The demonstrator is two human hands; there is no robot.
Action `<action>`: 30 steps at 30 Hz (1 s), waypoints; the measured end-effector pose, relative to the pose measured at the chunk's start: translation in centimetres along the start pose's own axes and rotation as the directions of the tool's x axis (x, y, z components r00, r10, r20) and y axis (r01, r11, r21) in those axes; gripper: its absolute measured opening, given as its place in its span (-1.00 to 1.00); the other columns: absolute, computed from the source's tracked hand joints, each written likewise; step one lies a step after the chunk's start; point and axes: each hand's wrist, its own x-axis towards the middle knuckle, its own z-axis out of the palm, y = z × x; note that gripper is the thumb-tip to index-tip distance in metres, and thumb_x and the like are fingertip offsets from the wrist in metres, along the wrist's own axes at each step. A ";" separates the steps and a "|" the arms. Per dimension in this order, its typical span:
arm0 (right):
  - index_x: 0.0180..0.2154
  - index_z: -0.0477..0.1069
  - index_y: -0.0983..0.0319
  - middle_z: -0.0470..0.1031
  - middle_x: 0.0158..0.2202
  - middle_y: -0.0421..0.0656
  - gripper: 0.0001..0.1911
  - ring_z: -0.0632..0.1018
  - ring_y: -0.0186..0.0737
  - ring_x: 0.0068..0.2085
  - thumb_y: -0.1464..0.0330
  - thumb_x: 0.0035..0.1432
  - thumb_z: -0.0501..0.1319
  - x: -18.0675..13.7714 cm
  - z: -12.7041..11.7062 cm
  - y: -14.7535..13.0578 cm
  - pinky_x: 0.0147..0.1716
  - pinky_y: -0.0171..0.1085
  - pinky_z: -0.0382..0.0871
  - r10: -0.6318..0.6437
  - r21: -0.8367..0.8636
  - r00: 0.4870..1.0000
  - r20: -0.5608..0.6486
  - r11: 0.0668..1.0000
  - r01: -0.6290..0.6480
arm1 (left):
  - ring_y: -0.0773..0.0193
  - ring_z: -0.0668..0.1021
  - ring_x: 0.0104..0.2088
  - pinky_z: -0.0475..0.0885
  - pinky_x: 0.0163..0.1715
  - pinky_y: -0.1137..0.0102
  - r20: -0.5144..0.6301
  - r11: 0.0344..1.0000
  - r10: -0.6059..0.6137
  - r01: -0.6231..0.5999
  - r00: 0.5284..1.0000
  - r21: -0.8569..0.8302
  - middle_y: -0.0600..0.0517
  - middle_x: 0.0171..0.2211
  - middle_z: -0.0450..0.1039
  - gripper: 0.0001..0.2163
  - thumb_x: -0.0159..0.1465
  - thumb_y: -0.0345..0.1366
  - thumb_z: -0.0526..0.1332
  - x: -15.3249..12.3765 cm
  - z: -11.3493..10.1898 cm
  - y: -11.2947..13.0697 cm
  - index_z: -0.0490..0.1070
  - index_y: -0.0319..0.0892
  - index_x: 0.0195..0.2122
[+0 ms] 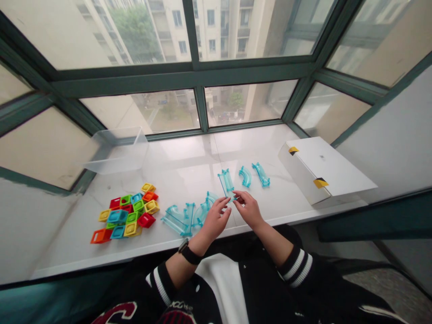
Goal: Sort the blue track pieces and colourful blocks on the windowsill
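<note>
Between my fingertips is a small translucent blue track piece (232, 196), mostly hidden by the fingers. My right hand (249, 210) pinches it between thumb and forefinger. My left hand (216, 219) is close beside it, thumb and fingers apart. Left of that hand lie several clear blue track pieces, among them a wide straight one (176, 220) and a curved one (201, 213). Just beyond my hands rests a straight track piece (228, 180). Farther right are a short curved track piece (245, 177) and a longer, slightly bent track piece (261, 174).
Colourful hollow blocks (132, 217) cluster on the left of the white sill (189, 155). A clear plastic bin (118, 164) stands behind them. On the right sits a white box (327, 168) with yellow-black tape. Green-framed windows (202, 76) rise behind the sill.
</note>
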 end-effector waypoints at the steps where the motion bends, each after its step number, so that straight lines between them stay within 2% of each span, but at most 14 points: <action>1: 0.10 0.58 0.04 0.55 -0.14 -0.11 -0.63 0.57 -0.13 -0.22 0.32 0.26 0.29 0.1 0.0 0.2 -0.12 -0.14 0.51 -0.005 -0.014 1.000 -0.005 1.000 0.005 | 0.19 0.61 -0.05 0.62 -0.07 0.24 0.006 1.000 0.000 0.000 1.000 -0.001 -0.17 0.23 0.42 -0.62 0.40 -0.23 0.21 0.3 0.1 -0.1 0.50 -0.08 0.23; 6: 0.13 0.56 0.05 0.56 -0.16 -0.11 -0.59 0.55 -0.12 -0.22 0.30 0.26 0.28 0.8 0.1 1.3 -0.11 -0.12 0.52 0.004 -0.066 0.999 -0.035 0.998 -0.006 | 0.17 0.59 0.01 0.58 0.02 0.19 0.003 0.999 -0.002 0.002 1.000 -0.038 -0.15 0.24 0.44 -0.58 0.38 -0.26 0.21 1.5 0.4 -0.5 0.44 -0.07 0.27; 12: 0.16 0.53 0.12 0.59 -0.12 -0.07 -0.53 0.58 -0.08 -0.18 0.24 0.22 0.30 2.4 0.4 2.9 -0.03 -0.06 0.53 0.102 -0.067 0.988 -0.117 0.992 -0.111 | 0.10 0.57 0.07 0.54 0.10 0.10 -0.041 0.991 -0.075 0.071 0.996 -0.110 -0.21 0.28 0.41 -0.48 0.34 -0.28 0.26 2.4 1.2 -1.4 0.34 -0.11 0.34; 17: 0.07 0.57 0.15 0.60 -0.12 -0.06 -0.57 0.60 -0.08 -0.19 0.21 0.18 0.29 4.3 0.7 4.5 -0.01 -0.05 0.53 0.111 -0.110 0.980 -0.165 0.985 -0.130 | 0.07 0.57 0.09 0.53 0.10 0.12 -0.001 0.967 -0.181 0.178 0.983 -0.180 -0.22 0.28 0.41 -0.52 0.32 -0.30 0.28 3.9 1.6 -2.4 0.41 -0.13 0.28; 24: 0.05 0.57 0.18 0.62 -0.13 -0.07 -0.57 0.61 -0.13 -0.23 0.26 0.14 0.27 6.3 1.9 6.6 -0.02 -0.08 0.53 0.161 -0.154 0.973 -0.165 0.970 -0.187 | 0.03 0.56 0.14 0.45 0.20 0.12 -0.035 0.935 -0.291 0.276 0.956 -0.223 -0.19 0.32 0.40 -0.48 0.28 -0.28 0.32 6.0 1.9 -2.9 0.42 -0.13 0.29; 30: 0.01 0.56 0.18 0.62 -0.15 -0.08 -0.60 0.61 -0.15 -0.24 0.29 0.13 0.25 7.2 2.5 7.8 -0.03 -0.10 0.53 0.168 -0.182 0.974 -0.155 0.964 -0.195 | 0.02 0.55 0.14 0.43 0.22 0.11 -0.032 0.926 -0.317 0.302 0.948 -0.225 -0.16 0.31 0.42 -0.46 0.25 -0.27 0.34 6.5 2.5 -3.6 0.43 -0.11 0.29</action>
